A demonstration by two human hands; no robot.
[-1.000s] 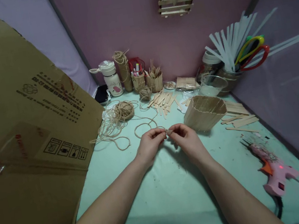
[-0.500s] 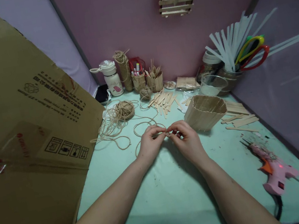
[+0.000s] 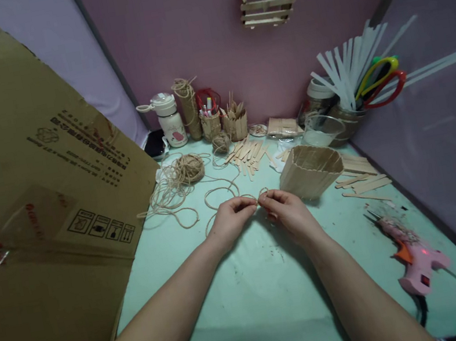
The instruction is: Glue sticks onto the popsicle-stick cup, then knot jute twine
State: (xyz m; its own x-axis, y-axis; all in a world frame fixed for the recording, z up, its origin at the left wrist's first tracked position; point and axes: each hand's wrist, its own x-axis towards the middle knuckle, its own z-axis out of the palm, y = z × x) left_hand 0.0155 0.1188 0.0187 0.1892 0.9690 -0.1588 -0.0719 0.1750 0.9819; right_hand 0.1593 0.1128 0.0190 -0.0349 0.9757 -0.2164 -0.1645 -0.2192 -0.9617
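Over the middle of the table, my left hand pinches a length of jute twine between thumb and fingers. Right beside it, my right hand is closed in a pinch on the same twine, and a small loop stands up above its fingertips. The fingertips of both hands nearly meet. From my left hand the twine trails back in loose curves toward a ball of twine. Just behind my right hand stands a box of craft sticks, open at the top and tilted in view.
A pink glue gun with a lit red light lies at the right. Loose craft sticks lie at the back, with a white bottle to their left. Scissors and white strips stand in a jar. A large cardboard box borders the left.
My right hand has turned, its fingers now closer together, and a small twine loop shows above them. My left hand has shifted slightly, still pinching. The view has moved a little.
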